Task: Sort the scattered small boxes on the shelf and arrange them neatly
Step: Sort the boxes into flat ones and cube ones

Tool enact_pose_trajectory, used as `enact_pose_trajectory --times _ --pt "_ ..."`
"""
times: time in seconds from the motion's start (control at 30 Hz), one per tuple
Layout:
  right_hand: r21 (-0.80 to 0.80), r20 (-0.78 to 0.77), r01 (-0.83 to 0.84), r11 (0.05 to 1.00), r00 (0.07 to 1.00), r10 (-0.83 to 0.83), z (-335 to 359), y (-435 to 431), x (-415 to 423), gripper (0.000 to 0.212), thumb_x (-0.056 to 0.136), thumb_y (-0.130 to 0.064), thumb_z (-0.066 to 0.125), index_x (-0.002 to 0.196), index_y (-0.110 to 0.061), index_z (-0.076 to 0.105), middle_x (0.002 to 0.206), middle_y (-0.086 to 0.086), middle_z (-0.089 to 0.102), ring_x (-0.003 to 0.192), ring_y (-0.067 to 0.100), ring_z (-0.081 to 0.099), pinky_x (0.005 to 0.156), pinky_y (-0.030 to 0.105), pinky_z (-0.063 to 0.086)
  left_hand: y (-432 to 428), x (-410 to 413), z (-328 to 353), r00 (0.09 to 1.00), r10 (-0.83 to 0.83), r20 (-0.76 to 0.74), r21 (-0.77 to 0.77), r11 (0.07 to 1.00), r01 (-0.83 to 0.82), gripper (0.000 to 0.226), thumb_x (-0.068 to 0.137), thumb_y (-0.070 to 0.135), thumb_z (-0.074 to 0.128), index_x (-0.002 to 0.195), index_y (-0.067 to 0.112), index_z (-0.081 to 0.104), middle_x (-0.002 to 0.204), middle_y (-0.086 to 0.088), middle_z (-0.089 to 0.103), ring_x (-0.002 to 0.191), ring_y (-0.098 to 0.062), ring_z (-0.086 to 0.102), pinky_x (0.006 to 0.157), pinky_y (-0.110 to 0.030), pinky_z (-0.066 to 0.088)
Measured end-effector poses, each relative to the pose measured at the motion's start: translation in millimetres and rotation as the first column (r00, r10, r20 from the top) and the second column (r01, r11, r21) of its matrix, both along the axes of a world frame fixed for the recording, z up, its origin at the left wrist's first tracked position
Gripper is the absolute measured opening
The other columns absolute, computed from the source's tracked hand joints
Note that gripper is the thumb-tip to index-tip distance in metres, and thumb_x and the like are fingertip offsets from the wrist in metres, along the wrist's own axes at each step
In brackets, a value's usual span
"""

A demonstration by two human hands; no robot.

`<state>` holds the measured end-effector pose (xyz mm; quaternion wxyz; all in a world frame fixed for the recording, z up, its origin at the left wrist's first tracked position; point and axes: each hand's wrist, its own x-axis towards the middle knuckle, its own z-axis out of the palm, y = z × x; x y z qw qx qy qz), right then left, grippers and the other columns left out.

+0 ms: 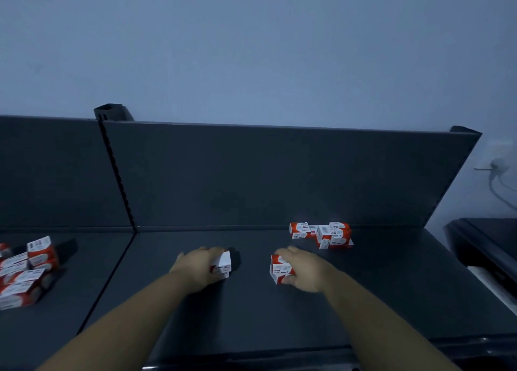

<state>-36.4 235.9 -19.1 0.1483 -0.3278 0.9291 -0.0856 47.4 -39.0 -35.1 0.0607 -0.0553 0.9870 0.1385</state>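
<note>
Free room: dark grey metal shelf (251,314), near centre.
Obstacles: red-and-white cardboard box cluster (321,235) far right; similar pile (25,270) left.

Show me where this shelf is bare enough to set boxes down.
Bare: the shelf strip along the back, from the upright to the back cluster; the gap between the left hand and right hand, which hold the left box and right box; the front right corner. Crowded: the left pile, and around the back cluster.

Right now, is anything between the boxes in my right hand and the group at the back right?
Nothing visible: only bare shelf lies between the boxes the right hand holds and the back group.
</note>
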Motion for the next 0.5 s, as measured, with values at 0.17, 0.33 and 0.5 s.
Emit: enact_pose_trajectory --times 0.17,0.33,0.5 --pt "-0.125 0.077 0.024 0.992 0.997 -0.015 -1 -25 5 0.056 0.09 -0.046 0.066 0.138 -0.031 0.042 0.131 -0.01 0.051 0.113 0.01 0.054 0.101 0.032 0.045 -20 15 3 0.995 0.082 -0.054 0.184 0.98 -0.071 0.046 0.079 0.051 0.067 0.122 0.045 0.05 0.108 0.017 0.061 0.105 -0.013 0.055 0.096 -0.038 0.043" --pt "-0.247 0.062 0.014 0.969 0.998 0.002 5 -77 15 0.05 0.09 -0.043 0.066 0.132 -0.027 0.043 0.124 -0.012 0.047 0.108 0.009 0.055 0.097 0.031 0.047 -48 31 15 0.984 0.152 -0.09 0.229 0.965 -0.128 0.046 0.075 0.045 0.072 0.118 0.043 0.054 0.103 0.02 0.061 0.103 -0.012 0.057 0.092 -0.034 0.045" --pt "-0.36 0.05 0.035 0.932 0.999 -0.018 16 -142 32 0.049 0.09 -0.041 0.068 0.131 -0.026 0.044 0.119 -0.012 0.045 0.106 0.01 0.054 0.094 0.028 0.045 -104 54 21 0.983 0.17 -0.073 0.174 0.972 -0.155 0.052 0.073 0.048 0.07 0.122 0.042 0.053 0.111 0.018 0.062 0.106 -0.013 0.058 0.088 -0.031 0.044"
